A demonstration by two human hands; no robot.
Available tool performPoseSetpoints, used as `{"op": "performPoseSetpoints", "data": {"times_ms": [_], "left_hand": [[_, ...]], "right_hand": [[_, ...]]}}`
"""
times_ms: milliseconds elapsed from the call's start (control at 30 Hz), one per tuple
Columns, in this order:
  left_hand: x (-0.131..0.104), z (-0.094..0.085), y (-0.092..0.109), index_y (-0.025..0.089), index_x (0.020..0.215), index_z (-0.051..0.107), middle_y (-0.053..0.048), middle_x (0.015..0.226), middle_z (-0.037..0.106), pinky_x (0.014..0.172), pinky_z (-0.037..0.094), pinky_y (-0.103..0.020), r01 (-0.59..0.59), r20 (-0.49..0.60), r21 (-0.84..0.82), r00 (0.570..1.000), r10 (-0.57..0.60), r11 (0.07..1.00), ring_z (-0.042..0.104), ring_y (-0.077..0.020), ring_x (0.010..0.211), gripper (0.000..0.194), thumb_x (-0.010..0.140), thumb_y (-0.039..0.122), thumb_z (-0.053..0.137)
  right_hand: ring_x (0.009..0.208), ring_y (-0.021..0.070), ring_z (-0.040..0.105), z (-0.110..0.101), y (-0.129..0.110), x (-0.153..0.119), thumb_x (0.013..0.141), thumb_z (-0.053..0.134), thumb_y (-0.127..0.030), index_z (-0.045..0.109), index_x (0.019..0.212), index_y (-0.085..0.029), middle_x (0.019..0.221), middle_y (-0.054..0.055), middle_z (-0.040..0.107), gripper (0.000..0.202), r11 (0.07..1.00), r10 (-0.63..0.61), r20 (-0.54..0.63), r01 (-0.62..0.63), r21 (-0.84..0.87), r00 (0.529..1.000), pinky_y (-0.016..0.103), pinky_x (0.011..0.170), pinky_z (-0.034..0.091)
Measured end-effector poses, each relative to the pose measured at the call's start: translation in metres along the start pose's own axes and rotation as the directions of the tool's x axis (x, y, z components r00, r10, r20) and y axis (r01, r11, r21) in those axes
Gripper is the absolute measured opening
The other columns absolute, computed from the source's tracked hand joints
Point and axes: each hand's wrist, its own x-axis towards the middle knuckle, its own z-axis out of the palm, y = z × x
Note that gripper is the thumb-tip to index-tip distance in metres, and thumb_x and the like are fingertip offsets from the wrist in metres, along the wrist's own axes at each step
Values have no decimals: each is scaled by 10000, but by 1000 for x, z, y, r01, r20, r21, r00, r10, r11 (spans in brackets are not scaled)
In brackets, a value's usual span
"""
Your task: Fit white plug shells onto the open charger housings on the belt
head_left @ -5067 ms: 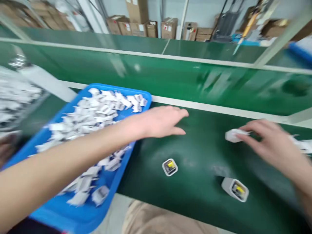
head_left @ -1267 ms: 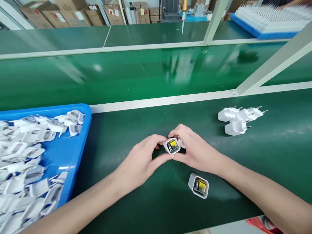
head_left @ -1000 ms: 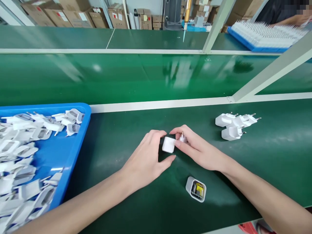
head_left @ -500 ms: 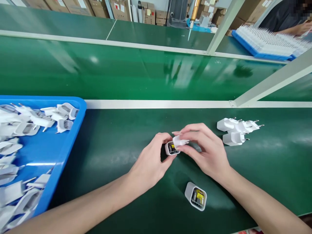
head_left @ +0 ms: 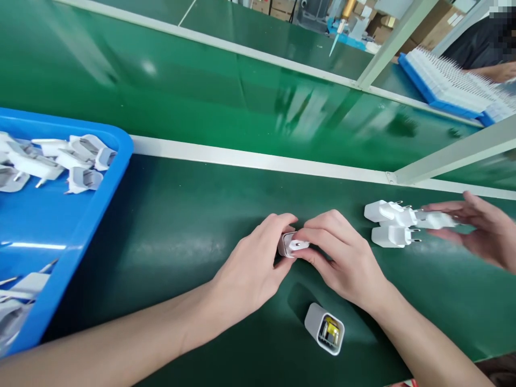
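My left hand is closed around a white charger housing just above the green table. On the housing's opening sits a white plug cap, gripped between the thumb and fingers of my right hand. The circuit parts inside this housing are now hidden behind the cap. Nearer to me lies a second charger housing, its open end showing yellow and black parts. Right of my hands several white chargers with pins lie grouped together.
At the left stands a blue tray holding loose white plug caps. Another person's hand reaches in from the right at a blurred white charger. A slanted metal post rises behind the chargers. White pieces fill a blue tray beyond.
My right hand has brought the plug cap onto the housing's opening, covering the inside. Another person's hand has come in at the right beside the grouped chargers. The view has tilted.
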Motion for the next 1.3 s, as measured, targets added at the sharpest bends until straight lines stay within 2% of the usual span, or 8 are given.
{"op": "performPoseSetpoints", "data": {"times_ms": [300, 500, 633, 767, 867, 933, 1100, 1300], "left_hand": [[2, -1, 5, 275, 1246, 468, 3, 1199, 629, 807, 527, -331, 27, 2, 20, 1000, -27, 999, 662, -194, 1019, 347, 926, 215, 585], [2, -1, 2, 256, 1332, 426, -38, 1307, 594, 958, 525, -388, 6, 37, -27, 999, -5, 1000, 615, -227, 1171, 454, 914, 258, 604], [0, -14, 15, 187, 1463, 310, -140, 1434, 479, 1049, 477, -484, 13, 127, 74, 992, -23, 997, 514, -319, 1303, 709, 872, 358, 663], [-10, -45, 34, 175, 1456, 358, -154, 1470, 425, 1010, 479, -521, -11, 151, 237, 988, -26, 971, 528, -352, 1259, 602, 945, 451, 516], [-21, -72, 42, 200, 1400, 430, -117, 1460, 440, 968, 499, -472, -22, 116, 308, 993, -15, 951, 585, -313, 1160, 527, 953, 474, 479], [-27, -86, 44, 212, 1350, 474, -95, 1433, 465, 945, 505, -443, -31, 69, 338, 998, 9, 941, 624, -268, 1042, 499, 945, 503, 477], [-37, -101, 33, 248, 1263, 532, -60, 1382, 511, 803, 520, -406, 23, 20, 373, 999, -33, 928, 619, -182, 758, 476, 933, 581, 453], [-52, -85, 21, 236, 1120, 605, -45, 1229, 608, 919, 477, -394, -77, 140, 310, 990, 34, 947, 611, -249, 1054, 348, 973, 502, 435]], "right_hand": [[870, 187, 555, 5, 3, 1, 989, 575, -132, 602, 1048, -200, 1002, 71, 665, 94, 996, -72, 27, 74, -50, 997, 370, 780, 468], [850, 199, 521, 1, -5, 6, 1012, 524, -177, 598, 981, -186, 963, 66, 648, 81, 984, -63, 98, 78, -159, 993, 362, 748, 439], [910, 239, 509, -33, 7, 4, 1011, 529, -269, 621, 957, -173, 1034, 94, 631, 143, 896, 46, 185, 42, -442, 982, 394, 785, 428], [1010, 293, 515, -83, 30, -19, 974, 589, -384, 666, 978, -193, 1149, 114, 597, 205, 717, 204, 175, -25, -697, 963, 437, 848, 436], [1083, 331, 515, -99, 35, -33, 969, 570, -490, 649, 1165, -199, 1254, 149, 566, 359, 580, 247, 59, -99, -808, 967, 467, 867, 443], [1166, 341, 501, -91, 33, -35, 985, 544, -474, 619, 1255, -184, 1324, 168, 547, 403, 505, 198, 24, -81, -859, 980, 487, 937, 429], [1246, 349, 481, -48, 44, -30, 945, 488, -128, 698, 1063, -30, 1196, 239, 635, 260, 317, 182, 217, 152, -936, 959, 486, 1138, 278], [897, 293, 568, -58, 79, -41, 974, 417, -163, 706, 845, -91, 813, 152, 661, 325, 380, 225, 223, 125, -916, 949, 467, 1067, 346]]}}
